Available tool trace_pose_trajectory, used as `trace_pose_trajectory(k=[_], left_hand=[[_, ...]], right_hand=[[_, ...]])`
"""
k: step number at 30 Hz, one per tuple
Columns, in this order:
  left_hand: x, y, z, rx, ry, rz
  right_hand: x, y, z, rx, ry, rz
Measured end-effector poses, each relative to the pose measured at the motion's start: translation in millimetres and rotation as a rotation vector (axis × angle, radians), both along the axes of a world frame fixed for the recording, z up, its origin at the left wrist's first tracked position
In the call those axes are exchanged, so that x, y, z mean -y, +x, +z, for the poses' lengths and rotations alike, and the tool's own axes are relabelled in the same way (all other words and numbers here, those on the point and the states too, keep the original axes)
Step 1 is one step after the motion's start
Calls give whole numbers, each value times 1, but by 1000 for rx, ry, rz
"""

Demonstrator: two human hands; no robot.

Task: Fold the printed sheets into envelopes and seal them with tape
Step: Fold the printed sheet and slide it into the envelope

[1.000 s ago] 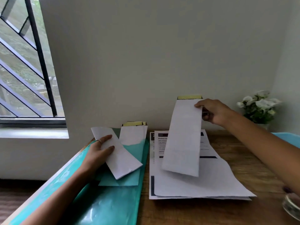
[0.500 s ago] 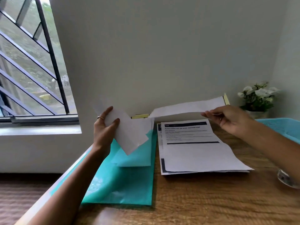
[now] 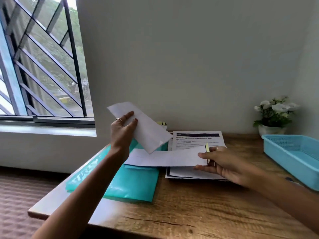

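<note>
My left hand [image 3: 123, 133] holds a folded white sheet [image 3: 146, 133] up above the desk, tilted down to the right. My right hand [image 3: 222, 163] grips one end of a long white envelope [image 3: 165, 157] with a yellow strip on its flap, held flat and low over the desk, its other end under the folded sheet. A stack of printed sheets [image 3: 196, 140] lies on the wooden desk [image 3: 189, 204] behind and under the envelope. More envelopes [image 3: 162, 124] with yellow strips lean at the wall, mostly hidden by the folded sheet.
A teal plastic folder [image 3: 134, 183] lies on the desk's left part. A light blue basket [image 3: 293, 152] stands at the right edge. A small pot of white flowers [image 3: 274, 116] sits in the back right corner. A barred window [image 3: 43, 66] is on the left.
My left hand has lifted the folded sheet off the teal folder into the air. My right hand has swung the envelope from upright down to flat and low, toward the left.
</note>
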State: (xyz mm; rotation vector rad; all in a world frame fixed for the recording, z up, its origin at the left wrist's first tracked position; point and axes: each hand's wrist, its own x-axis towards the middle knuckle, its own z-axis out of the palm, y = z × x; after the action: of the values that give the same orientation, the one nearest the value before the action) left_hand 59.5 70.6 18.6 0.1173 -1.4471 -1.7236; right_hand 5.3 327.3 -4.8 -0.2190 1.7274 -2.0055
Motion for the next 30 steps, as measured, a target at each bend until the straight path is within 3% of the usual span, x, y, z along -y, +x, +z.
trace_pose_trajectory(k=[5,8,10,13,18,21,25,27,28,30], left_hand=[[-35,9,-9,64,62,-18],[-58,7,-8,64,128,-37],[-77,3,-4,45,168,-79],[-107,-7,7,-28,215,-132],[-152,-24,13,-31,236,-172],[-166,-32,7,33,208,-229],[-161,-34,0,136,166,-352],[-146,-33,-3,266,56,-319],[-137,-32,-6,329,-106,-268],[-121,-33,-15,518,-637,-201]], right_hand=[[-28,5,23,-173,314,78],[-37,12,30,-397,513,89],[-38,18,34,-404,356,114],[-39,24,42,-219,5,176],[-41,26,43,-148,-291,15],[-47,23,35,-183,-316,-108],[-73,12,30,-237,-197,-261],[-96,6,33,-282,-107,-313],[-107,4,37,-287,-72,-329],[-126,-2,44,-275,-2,-349]])
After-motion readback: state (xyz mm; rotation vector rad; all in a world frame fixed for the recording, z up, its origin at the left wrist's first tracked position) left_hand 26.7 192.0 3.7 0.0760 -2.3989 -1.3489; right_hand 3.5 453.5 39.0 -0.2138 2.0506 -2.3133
